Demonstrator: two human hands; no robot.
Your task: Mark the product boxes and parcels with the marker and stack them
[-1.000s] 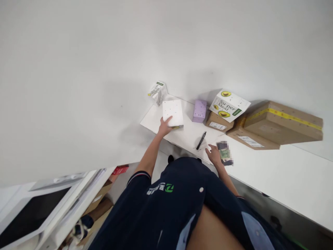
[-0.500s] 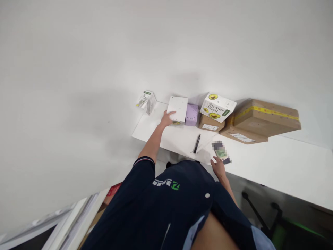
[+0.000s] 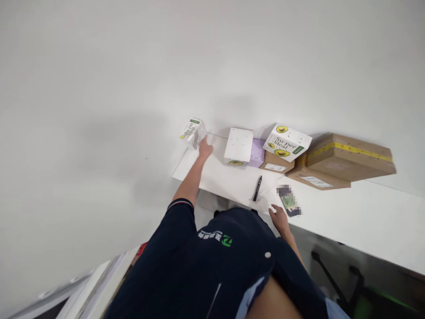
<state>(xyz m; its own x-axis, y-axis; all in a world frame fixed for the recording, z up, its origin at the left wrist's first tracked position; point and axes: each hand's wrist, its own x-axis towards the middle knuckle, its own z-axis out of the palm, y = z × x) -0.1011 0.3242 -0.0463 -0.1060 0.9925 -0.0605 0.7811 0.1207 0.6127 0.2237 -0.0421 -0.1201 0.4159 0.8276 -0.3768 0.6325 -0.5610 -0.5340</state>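
Observation:
My left hand (image 3: 206, 149) reaches to the left end of the table, fingers stretched out at the lower right side of a creased white "Su-per Meal" box (image 3: 191, 131). Whether the fingertips touch that box I cannot tell. To its right stands a plain-topped white box (image 3: 238, 142) with an avocado print on its front. My right hand (image 3: 279, 219) rests at the table's near edge, fingers loosely apart and holding nothing. Beside it lies a phone-shaped item (image 3: 289, 201), blurred by pixels. A black marker (image 3: 257, 188) lies left of it.
Along the wall, a purple box (image 3: 257, 153) adjoins the plain-topped box. Another "Su-per Meal" box (image 3: 288, 141) sits tilted on a small brown carton (image 3: 277, 163). Farther right, a large yellow-taped carton (image 3: 353, 160) lies on a labelled carton (image 3: 318, 178). Chair parts show below the white table (image 3: 375, 215).
My left hand has left the plain-topped white box and moved left to the creased box. My right hand is a little farther from the phone-shaped item. The whole view has shifted slightly.

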